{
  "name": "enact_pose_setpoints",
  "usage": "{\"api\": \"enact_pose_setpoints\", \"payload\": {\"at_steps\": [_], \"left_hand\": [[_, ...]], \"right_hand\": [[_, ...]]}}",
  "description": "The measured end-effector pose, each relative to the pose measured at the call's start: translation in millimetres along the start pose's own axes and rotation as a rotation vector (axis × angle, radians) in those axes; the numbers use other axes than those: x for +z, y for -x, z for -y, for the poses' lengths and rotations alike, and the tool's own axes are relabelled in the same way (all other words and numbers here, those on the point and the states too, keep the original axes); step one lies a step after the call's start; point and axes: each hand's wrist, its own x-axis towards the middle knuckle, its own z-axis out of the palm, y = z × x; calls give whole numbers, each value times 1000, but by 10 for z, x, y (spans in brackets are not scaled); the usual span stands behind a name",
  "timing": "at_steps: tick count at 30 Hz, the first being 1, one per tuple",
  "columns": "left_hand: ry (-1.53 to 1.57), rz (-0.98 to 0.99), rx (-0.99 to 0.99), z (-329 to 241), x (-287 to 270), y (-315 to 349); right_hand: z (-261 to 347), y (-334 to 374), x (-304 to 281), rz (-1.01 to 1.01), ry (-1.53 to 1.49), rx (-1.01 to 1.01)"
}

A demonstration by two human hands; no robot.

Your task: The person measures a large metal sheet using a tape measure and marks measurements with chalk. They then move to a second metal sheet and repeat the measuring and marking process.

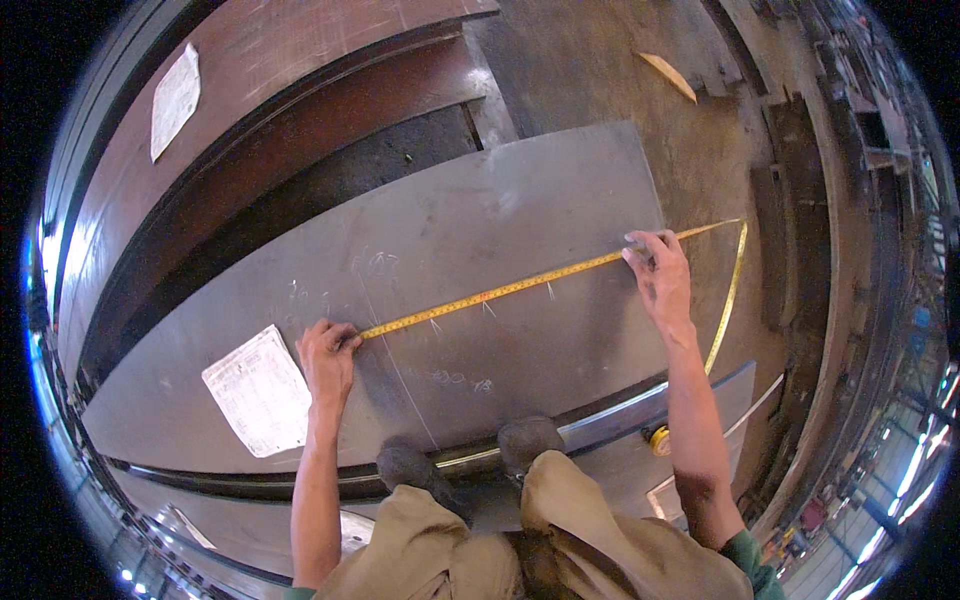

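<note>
A yellow tape measure is stretched across a grey steel plate. My left hand pinches its left end, just left of a thin line drawn on the plate. Toward the plate's right edge, my right hand grips the blade between thumb and fingers. Past that hand the blade runs out over the edge, folds sharply and drops toward a yellow tape case beside my right forearm. White V-shaped marks and faint chalk writing show along the blade. Left of my left hand lies a written paper sheet.
Reddish-brown steel beams stand beyond the plate, with another paper on one. A curved offcut lies on the brown floor. My shoes are at the plate's near edge, where another steel piece runs alongside. More steel lines the right.
</note>
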Motion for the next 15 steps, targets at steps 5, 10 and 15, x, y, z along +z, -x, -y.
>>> {"api": "enact_pose_setpoints", "payload": {"at_steps": [5,10,15], "left_hand": [[9,61,-65,198,81,9],[-57,40,-18,181,36,-4],[-61,-60,7,279,134,140]], "right_hand": [[-53,113,-92,-73,57,-185],[-373,498,165,44,-168,-32],[-610,654,306,362,70,-265]]}}
